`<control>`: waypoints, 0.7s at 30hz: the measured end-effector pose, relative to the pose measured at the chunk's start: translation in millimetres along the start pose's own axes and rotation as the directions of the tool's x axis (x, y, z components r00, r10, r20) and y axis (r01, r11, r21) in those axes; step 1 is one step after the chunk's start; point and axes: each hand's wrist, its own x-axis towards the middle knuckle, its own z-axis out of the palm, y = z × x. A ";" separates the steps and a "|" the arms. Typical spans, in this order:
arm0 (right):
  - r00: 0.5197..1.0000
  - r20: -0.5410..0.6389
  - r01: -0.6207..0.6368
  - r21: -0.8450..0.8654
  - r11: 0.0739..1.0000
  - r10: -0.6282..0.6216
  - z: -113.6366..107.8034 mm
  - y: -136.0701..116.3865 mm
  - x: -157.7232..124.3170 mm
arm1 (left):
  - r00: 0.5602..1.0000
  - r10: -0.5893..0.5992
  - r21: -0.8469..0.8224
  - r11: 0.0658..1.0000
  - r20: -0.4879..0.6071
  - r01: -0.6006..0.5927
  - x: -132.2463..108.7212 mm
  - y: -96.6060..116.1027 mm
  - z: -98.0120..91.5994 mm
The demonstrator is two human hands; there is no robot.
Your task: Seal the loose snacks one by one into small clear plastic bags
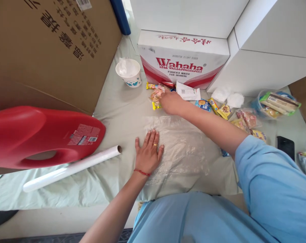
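Observation:
My left hand lies flat, fingers spread, pressing the left edge of a clear plastic sheet spread on the cloth-covered table. My right hand reaches forward past the sheet, its fingers curled down onto a small pink-and-yellow snack packet in front of the Wahaha water carton. Whether the packet is lifted off the table I cannot tell. More wrapped snacks lie scattered to the right of that hand, with a white paper slip behind it.
A red plastic jug lies on its side at left, with a white roll beside it. A big brown cardboard box stands behind. A paper cup, a tub of snacks and a black phone are around.

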 end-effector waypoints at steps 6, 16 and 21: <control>0.976 -0.165 -0.133 0.082 0.988 0.145 -21.4 13.6 66.0 | 1.000 0.017 0.030 0.999 -0.002 -0.017 -0.4 -1.2 -0.5; 0.904 -0.226 -0.265 0.369 0.891 0.363 16.0 -0.1 85.2 | 1.000 0.001 0.082 0.997 -0.016 0.001 1.6 2.0 -1.7; 0.883 -0.377 -0.079 0.468 0.880 0.279 -30.1 20.9 47.3 | 1.000 0.002 0.063 0.998 -0.013 -0.001 1.5 2.8 -2.0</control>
